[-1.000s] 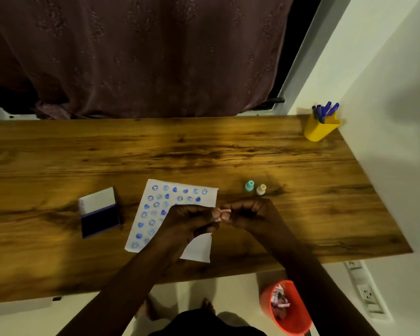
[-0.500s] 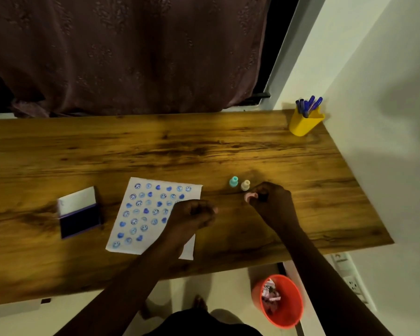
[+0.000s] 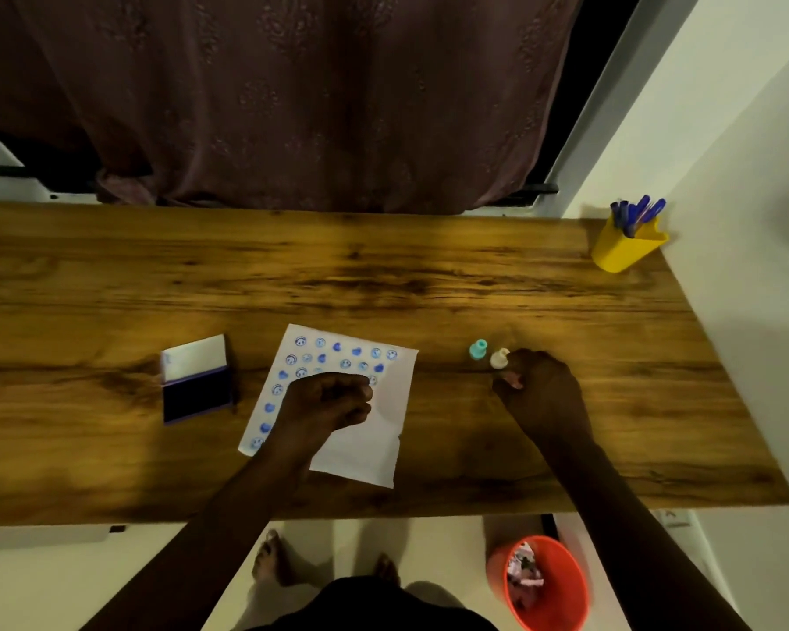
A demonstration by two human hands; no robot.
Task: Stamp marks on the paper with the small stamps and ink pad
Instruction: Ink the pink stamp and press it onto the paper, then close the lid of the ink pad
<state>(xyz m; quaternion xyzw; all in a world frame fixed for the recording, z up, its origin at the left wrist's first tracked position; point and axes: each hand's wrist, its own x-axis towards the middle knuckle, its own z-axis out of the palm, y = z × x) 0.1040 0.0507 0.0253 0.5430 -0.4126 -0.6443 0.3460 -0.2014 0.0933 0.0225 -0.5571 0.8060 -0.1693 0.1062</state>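
A white paper (image 3: 386,421) with several blue stamped marks lies on the wooden table (image 3: 383,275). My left hand (image 3: 326,400) rests on it as a loose fist, nothing visible in it. An ink pad (image 3: 197,389) lies open to the left, its dark pad nearest me and its white lid behind. A teal stamp (image 3: 478,349) and a cream stamp (image 3: 499,358) stand right of the paper. My right hand (image 3: 540,387) is beside the cream stamp, fingers pinched on a small pink stamp (image 3: 514,380) low at the table.
A yellow cup (image 3: 627,250) of blue pens stands at the table's far right corner by the wall. An orange bin (image 3: 543,582) sits on the floor below the table's near edge. A dark curtain (image 3: 292,97) hangs behind the table.
My hands, together over the paper's right edge a second ago, have parted. The right hand carried the pink stamp rightward down beside the two standing stamps; the left hand settled on the paper.
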